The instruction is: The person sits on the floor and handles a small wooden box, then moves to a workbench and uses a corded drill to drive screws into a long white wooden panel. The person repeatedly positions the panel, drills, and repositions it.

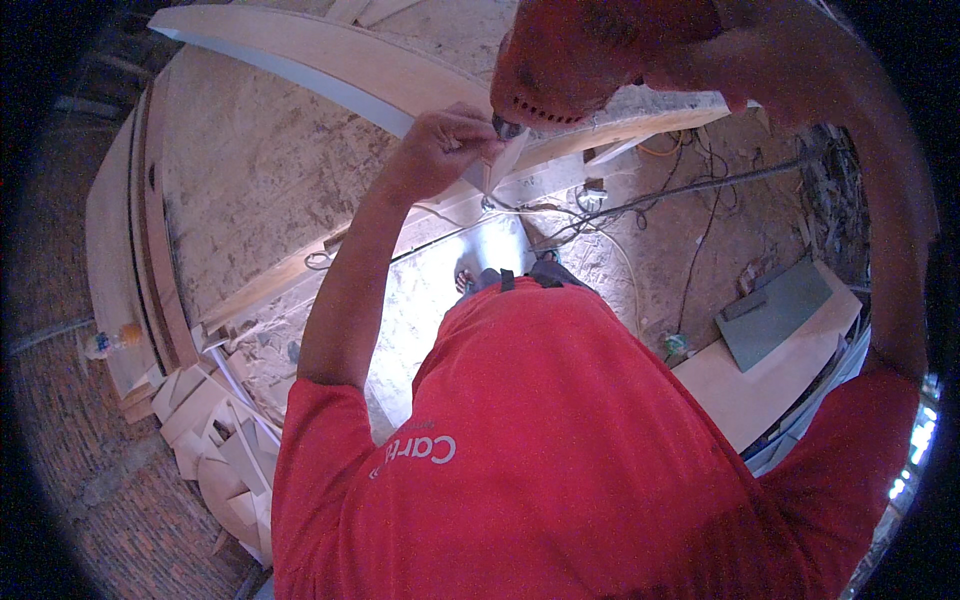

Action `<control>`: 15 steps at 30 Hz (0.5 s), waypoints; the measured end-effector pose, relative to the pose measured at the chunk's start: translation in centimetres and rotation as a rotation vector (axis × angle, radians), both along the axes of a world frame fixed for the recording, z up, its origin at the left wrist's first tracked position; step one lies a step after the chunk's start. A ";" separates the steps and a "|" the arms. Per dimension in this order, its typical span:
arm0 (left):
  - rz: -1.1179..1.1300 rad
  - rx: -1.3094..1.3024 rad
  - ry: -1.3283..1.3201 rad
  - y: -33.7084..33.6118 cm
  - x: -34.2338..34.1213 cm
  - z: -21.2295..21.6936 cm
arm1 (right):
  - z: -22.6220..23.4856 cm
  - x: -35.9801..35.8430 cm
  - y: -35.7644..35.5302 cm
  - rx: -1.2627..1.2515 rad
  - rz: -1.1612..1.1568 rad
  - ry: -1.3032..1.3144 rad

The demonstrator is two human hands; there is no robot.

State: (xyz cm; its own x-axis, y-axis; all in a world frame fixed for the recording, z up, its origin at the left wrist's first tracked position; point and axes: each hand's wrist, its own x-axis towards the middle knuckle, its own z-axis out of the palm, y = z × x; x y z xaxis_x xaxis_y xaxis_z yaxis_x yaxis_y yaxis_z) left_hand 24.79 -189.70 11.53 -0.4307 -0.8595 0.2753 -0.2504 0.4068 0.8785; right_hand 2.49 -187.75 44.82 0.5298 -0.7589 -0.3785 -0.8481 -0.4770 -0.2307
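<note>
The person, in a red shirt [540, 430], has both hands raised at the top of the view, around a red power tool [560, 70] with a row of dark vent slots and a dark nose pointing down and left. The right hand [695, 60] is bent around the rear part of the tool and has hold of it, though that area is dim and the separate fingers are hard to make out. The left hand [445, 145] is at the nose, its fingers curled and drawn close together; whether they pinch something or only steady the nose cannot be told. Tool and left hand are both at the near end of a long pale board [330, 50], which runs off to the upper left and shows a white side; the two partly hide that end. Beneath the board is a wide, stained worktable [270, 170] with a wooden edge. Past the table's edge, dark and light cables [690, 185] trail over a dusty floor [665, 260]. On the right, a grey-green sheet [775, 315] lies on a larger pale panel [725, 390]. On the left, long boards [112, 230] stand alongside the table, with a heap of wooden offcuts [195, 410] below them and brickwork [60, 420] farther out.
</note>
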 end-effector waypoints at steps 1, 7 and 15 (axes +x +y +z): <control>-0.001 0.021 0.050 0.1 -0.2 -0.1 | 0.0 -0.1 -0.1 0.031 0.018 -0.010; 0.000 0.027 0.032 0.3 0.1 -0.2 | -2.0 -2.7 -2.9 0.182 0.179 -0.205; -0.036 -0.100 0.351 -0.7 0.3 4.0 | 0.7 -0.1 0.1 0.174 0.042 -0.050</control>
